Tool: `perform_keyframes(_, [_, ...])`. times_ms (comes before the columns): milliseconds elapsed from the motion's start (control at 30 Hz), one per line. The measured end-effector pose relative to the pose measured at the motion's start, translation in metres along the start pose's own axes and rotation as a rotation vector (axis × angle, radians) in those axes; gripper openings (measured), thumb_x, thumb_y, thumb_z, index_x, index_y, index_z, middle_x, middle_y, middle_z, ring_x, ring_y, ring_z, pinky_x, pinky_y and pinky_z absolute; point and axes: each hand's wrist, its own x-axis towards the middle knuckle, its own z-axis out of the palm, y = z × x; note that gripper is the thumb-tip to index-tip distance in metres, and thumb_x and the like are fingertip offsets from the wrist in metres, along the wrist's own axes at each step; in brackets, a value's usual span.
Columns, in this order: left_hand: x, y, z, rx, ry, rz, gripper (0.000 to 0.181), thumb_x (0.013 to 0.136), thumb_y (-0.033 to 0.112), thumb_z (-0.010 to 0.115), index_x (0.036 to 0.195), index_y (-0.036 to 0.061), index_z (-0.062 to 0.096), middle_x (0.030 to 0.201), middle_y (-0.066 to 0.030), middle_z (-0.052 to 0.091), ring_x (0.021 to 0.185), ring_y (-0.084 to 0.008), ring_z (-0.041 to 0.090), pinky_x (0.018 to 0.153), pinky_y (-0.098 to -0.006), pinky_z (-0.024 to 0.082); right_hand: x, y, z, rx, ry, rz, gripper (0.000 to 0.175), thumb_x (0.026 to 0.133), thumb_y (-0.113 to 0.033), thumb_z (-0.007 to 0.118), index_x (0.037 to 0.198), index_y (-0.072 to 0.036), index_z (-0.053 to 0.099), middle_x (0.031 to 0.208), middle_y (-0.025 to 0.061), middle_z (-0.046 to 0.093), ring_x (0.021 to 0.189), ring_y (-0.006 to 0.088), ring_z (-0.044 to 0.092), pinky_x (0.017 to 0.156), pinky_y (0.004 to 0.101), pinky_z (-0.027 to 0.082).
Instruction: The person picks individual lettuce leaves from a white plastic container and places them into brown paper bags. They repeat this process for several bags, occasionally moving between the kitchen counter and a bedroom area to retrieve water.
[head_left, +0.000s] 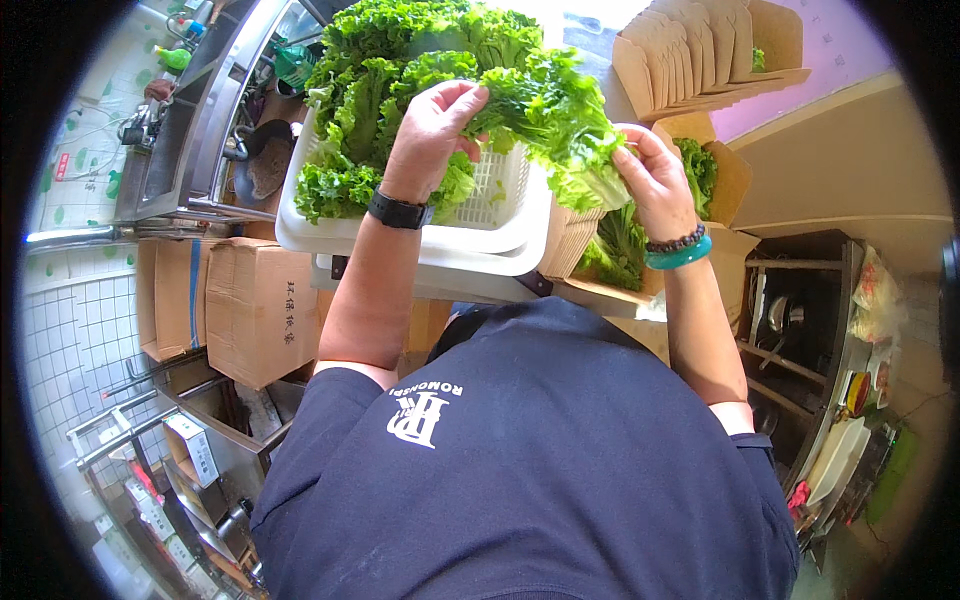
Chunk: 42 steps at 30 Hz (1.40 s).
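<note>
A leaf of green curly lettuce (566, 124) is stretched between my two hands, above the right part of a white plastic basket (517, 217). My left hand (435, 135), with a black watch at the wrist, pinches the frilly end. The pale stem end is between the thumb and fingers of my right hand (656, 176), which wears a dark bead bracelet and a green bangle. More curly lettuce (367, 97) is heaped in the basket. Below my right hand, lettuce leaves (619, 251) lie in an open kraft paper box.
Stacked kraft paper boxes (686, 56) stand at the upper right; another open box (727, 176) holds lettuce. Cardboard cartons (259, 307) are left of my left forearm. A metal sink counter (169, 150) runs along the left, and a shelf rack (795, 337) stands at right.
</note>
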Motion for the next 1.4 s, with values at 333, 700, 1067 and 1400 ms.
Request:
perform_keyframes(333, [-0.004,0.001,-0.024,0.214,0.254,0.102,0.017,0.088,0.023,0.05,0.09,0.0065,0.053,0.077,-0.0009,0.057,0.059,-0.0074,0.054,0.042,-0.0161,0.036,-0.075,-0.021,-0.061,-0.367,0.091,0.122,0.02,0.083,-0.002,0.05,0.102,-0.003,0.057,0.08,0.004,0.061,0.069,0.0107,0.058,0.062,0.0232,0.047])
perform_keyframes(700, [0.003,-0.002,-0.028,0.166,0.24,0.042,0.013,0.087,0.022,0.052,0.091,0.01,0.053,0.077,0.0015,0.056,0.058,-0.0076,0.052,0.043,-0.0166,0.035,-0.067,0.053,-0.029,-1.304,-0.568,0.224,0.017,0.068,-0.02,0.062,0.072,-0.005,0.059,0.069,0.0153,0.059,0.07,0.033,0.058,0.064,0.0415,0.046])
perform_keyframes(1067, [-0.015,-0.021,-0.055,1.281,0.329,0.351,0.043,0.081,0.029,0.06,0.107,-0.0039,0.05,0.108,-0.0218,0.05,0.102,-0.0345,0.047,0.089,-0.0378,0.038,-0.041,0.084,-0.012,-0.779,-0.901,0.307,0.024,0.08,-0.015,0.051,0.101,-0.002,0.054,0.092,0.0202,0.059,0.09,0.0328,0.056,0.077,0.0372,0.045])
perform_keyframes(1400, [-0.067,-0.012,0.045,0.974,0.077,0.666,0.023,0.068,0.004,0.064,0.09,0.0065,0.06,0.09,-0.0096,0.059,0.092,-0.0277,0.054,0.081,-0.038,0.043,-0.088,0.002,-0.051,-0.438,-0.671,0.378,0.024,0.082,-0.023,0.06,0.096,-0.003,0.063,0.084,0.0083,0.064,0.077,0.0159,0.059,0.072,0.0272,0.047])
